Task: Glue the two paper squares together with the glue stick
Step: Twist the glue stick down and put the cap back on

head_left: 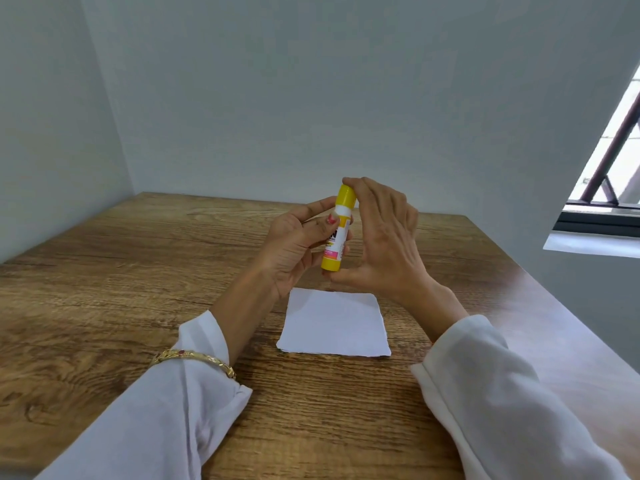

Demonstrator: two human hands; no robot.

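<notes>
left hand (294, 244) grips the glue stick (337, 230) barrel, upright, above and behind the white paper square (334, 322) on the wooden table (104, 271). right hand (384, 237) pinches it end to end: fingertips on the yellow cap (345, 196), thumb under the base. gold bangle (194, 358) left of paper.

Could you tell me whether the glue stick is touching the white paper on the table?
Apart. The head view shows the glue stick held upright in both hands above the table, with bare wood visible between its bottom end and the far edge of the paper.
</notes>
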